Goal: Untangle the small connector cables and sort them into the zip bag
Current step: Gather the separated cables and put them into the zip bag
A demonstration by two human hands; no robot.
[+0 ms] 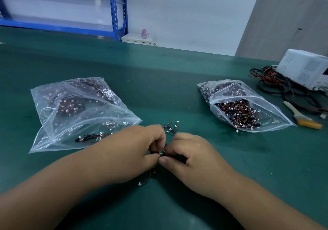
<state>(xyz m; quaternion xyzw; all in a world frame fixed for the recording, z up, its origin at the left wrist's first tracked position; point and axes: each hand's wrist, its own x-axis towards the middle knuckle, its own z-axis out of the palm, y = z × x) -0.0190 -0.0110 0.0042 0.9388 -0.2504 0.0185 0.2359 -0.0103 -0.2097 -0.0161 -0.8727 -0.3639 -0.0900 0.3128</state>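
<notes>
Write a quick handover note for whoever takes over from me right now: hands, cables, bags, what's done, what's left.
Left hand and right hand: both pinch one small connector cable between their fingers, just above the green table.
Left zip bag: a few separate cables near its near edge, bundles deeper in.
Right zip bag: holding a tangled heap.
Done: some cables bagged.
Left: free this cable, bag it, probably in the left bag, then work through the heap.
</notes>
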